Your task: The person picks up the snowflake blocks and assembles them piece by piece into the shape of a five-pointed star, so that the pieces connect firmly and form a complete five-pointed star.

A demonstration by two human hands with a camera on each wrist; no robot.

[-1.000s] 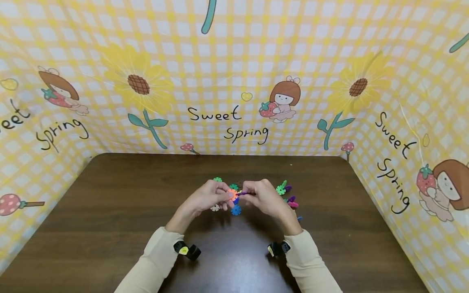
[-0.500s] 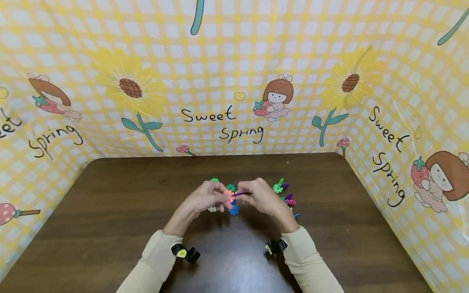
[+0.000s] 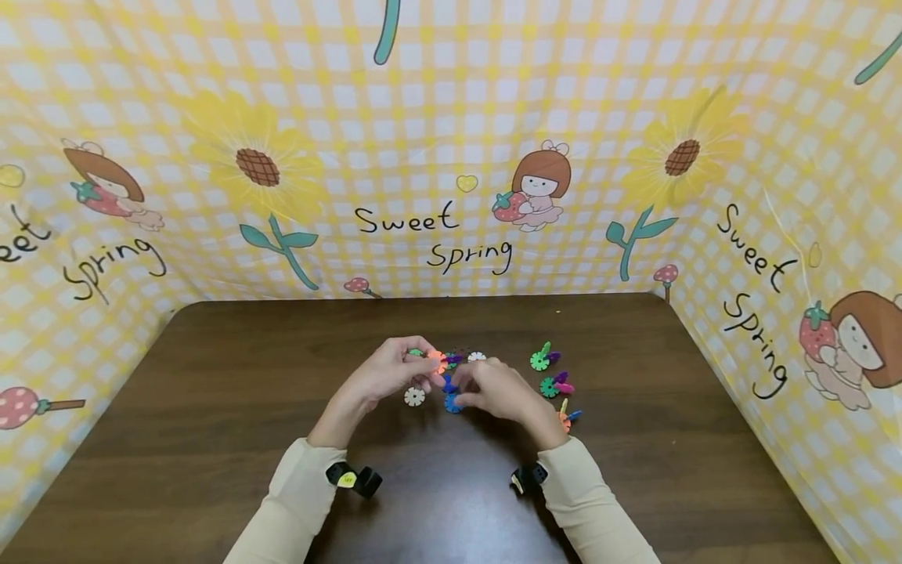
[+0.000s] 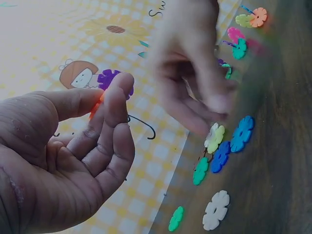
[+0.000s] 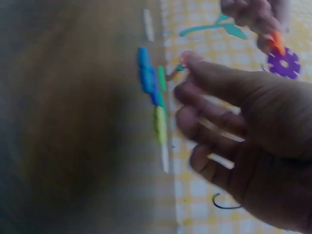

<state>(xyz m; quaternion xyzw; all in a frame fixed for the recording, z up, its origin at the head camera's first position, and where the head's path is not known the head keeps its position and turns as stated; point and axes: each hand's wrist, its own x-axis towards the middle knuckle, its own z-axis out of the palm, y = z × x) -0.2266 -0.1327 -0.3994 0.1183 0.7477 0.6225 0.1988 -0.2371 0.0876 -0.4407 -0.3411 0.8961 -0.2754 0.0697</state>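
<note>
My left hand (image 3: 395,370) pinches an orange notched, flower-shaped plastic disc (image 4: 95,106) between thumb and forefinger. A purple disc (image 5: 284,63) is slotted edge-on into it. To the right, my right hand (image 3: 499,390) hangs over loose discs with loosely bent fingers and nothing held. Below that hand lie a light blue disc (image 4: 243,133), a dark blue disc (image 4: 220,157), a yellow-green disc (image 4: 216,138) and a green disc (image 4: 200,170). A white disc (image 3: 414,396) lies flat near the left hand, and a second white disc (image 3: 477,356) is partly hidden behind the right.
On the right stand small joined disc groups: a green and purple one (image 3: 540,360), a green, purple and pink one (image 3: 550,387), and an orange, yellow and blue one (image 3: 565,421). Patterned cloth (image 3: 317,258) walls the brown table (image 3: 232,439) at the back and sides.
My right hand has let go of the purple disc, which stays joined to the orange one, and has moved down over the blue discs. My left hand has shifted slightly up and left.
</note>
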